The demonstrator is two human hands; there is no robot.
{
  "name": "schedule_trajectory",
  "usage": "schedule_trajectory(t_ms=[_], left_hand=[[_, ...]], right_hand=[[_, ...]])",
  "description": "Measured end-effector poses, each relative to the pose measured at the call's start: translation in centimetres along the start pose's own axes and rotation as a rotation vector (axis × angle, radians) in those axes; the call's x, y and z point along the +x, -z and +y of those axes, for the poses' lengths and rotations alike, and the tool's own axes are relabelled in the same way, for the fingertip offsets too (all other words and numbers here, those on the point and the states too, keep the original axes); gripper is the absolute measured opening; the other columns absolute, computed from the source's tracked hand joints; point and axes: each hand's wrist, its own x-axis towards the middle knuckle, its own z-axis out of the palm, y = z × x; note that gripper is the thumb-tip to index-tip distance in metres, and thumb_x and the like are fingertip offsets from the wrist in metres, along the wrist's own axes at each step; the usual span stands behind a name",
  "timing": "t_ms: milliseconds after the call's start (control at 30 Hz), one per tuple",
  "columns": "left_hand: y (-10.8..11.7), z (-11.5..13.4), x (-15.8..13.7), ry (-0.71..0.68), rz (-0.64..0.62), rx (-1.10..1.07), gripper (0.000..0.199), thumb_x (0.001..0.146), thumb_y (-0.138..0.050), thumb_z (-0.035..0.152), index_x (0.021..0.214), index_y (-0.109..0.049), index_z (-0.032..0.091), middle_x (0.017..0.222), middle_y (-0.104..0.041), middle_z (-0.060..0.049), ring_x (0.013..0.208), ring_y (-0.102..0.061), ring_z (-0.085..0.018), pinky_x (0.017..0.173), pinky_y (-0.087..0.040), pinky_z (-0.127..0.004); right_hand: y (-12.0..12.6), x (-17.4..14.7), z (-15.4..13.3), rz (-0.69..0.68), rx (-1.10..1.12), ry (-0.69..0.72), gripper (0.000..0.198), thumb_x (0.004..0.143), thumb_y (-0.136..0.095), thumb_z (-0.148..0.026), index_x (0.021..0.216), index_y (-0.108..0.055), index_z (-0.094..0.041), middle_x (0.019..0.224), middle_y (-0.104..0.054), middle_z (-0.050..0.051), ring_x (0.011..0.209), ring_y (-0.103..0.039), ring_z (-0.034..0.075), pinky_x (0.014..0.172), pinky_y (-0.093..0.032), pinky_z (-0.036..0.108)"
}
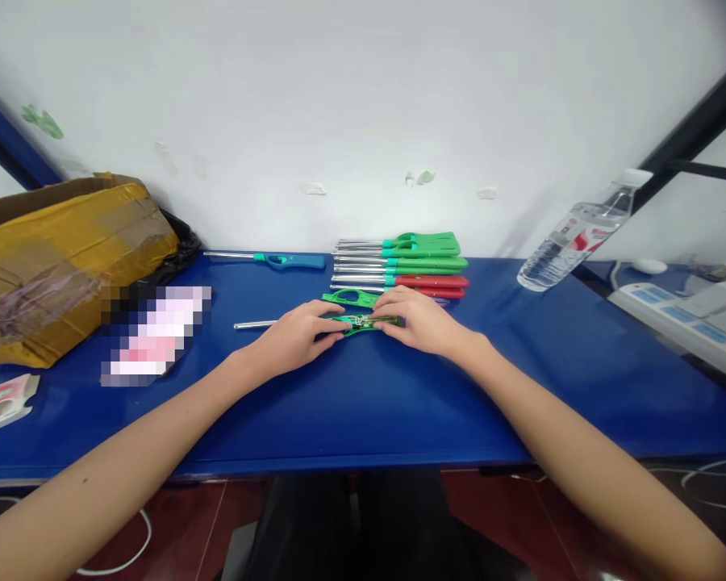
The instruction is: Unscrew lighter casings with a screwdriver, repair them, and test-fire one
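Observation:
An opened long-nosed gas lighter with a green body lies in front of me, its inner parts showing. Its metal tube points left. My left hand is closed on the front of the body, thumb and fingers pinching near the turquoise collar. At the rear end, my right hand is closed on the body by its fingertips. Just behind lies a loose green casing half, partly covered by my right fingers. What exactly each fingertip presses is hard to make out.
Several green lighters and red lighters lie stacked in a row behind. A blue lighter lies farther left. A taped cardboard box stands left; a water bottle and a white power strip are right.

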Motion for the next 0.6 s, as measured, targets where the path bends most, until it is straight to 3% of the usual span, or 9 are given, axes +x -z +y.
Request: schedule_trajectory(t_ms=[200, 600], left_hand=[[-0.02, -0.33, 0.14, 0.033, -0.014, -0.072, 0.025, 0.093, -0.057, 0.030, 0.112, -0.074, 0.027, 0.122, -0.067, -0.008, 0.105, -0.066, -0.023, 0.092, -0.053, -0.037], [0.18, -0.73, -0.14, -0.119, 0.037, -0.055, 0.023, 0.095, -0.057, 0.026, 0.110, -0.074, 0.026, 0.121, -0.060, -0.010, 0.110, -0.058, -0.024, 0.092, -0.052, -0.039]], right_hand=[[-0.35, -0.03, -0.03, -0.016, 0.047, -0.094, 0.013, 0.086, -0.066, -0.022, 0.098, -0.071, -0.019, 0.096, -0.072, 0.008, 0.092, -0.063, 0.023, 0.083, -0.049, 0.038], [-0.09, -0.07, -0.14, 0.002, 0.064, -0.103, 0.012, 0.082, -0.070, -0.024, 0.094, -0.067, -0.020, 0.094, -0.068, 0.006, 0.089, -0.060, 0.022, 0.079, -0.047, 0.034]])
